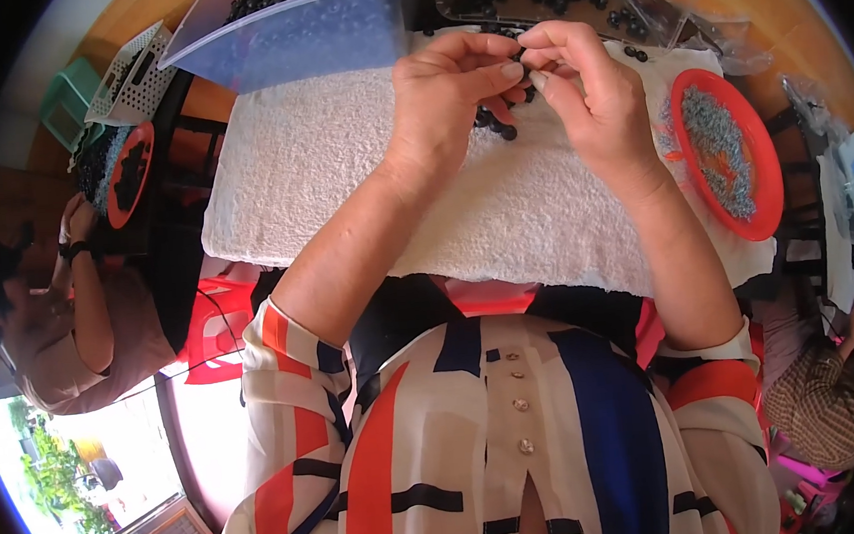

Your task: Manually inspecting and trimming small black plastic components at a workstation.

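Observation:
My left hand and my right hand meet above the far side of a white towel. The left fingers pinch a small black round piece. Thumb and forefinger of the right hand close at the same spot; what lies between them is too small to make out. Just below the left fingers, several black round pieces rest on the towel, partly hidden by the hand. To the right, a red plate holds many small grey metal pieces that look like screws.
A translucent blue bin of black pieces stands at the far left, a clear tray with more behind my hands. Plastic bags lie far right. People sit left and right; beside the left one are a red plate and white basket.

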`<state>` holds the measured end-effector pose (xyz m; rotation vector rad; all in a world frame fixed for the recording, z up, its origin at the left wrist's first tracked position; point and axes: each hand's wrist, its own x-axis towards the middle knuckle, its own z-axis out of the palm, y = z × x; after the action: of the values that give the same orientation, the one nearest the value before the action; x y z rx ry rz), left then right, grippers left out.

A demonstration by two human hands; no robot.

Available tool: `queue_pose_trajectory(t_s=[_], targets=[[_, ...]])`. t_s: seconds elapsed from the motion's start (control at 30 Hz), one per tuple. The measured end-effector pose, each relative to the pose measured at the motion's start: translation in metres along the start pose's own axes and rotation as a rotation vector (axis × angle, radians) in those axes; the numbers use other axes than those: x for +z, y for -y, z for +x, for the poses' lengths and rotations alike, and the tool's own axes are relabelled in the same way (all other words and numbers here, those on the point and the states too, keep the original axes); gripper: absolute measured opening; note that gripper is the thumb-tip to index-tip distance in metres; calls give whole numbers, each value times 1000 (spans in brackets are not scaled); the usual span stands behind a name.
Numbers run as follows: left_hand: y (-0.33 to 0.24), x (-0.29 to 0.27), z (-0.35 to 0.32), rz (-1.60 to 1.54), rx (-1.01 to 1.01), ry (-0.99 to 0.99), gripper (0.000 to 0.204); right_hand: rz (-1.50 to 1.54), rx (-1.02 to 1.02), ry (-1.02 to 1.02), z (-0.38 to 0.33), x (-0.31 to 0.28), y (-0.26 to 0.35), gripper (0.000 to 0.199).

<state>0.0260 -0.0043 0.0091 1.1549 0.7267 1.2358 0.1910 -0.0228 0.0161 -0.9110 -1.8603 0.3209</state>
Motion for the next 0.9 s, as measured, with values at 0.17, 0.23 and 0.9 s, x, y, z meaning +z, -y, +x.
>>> queue_pose_trajectory(t_s=[0.17, 0.23, 0.9], targets=[[0, 0, -1, -3, 4, -1, 17, -76, -95, -14, -1, 2, 1, 26], [0, 0, 0, -4, 4, 4, 18, -95, -106, -8, 0, 1, -1, 26], [-1, -4, 0, 3, 44, -14, 18, -153, -98, -62, 1, -2, 0, 22]])
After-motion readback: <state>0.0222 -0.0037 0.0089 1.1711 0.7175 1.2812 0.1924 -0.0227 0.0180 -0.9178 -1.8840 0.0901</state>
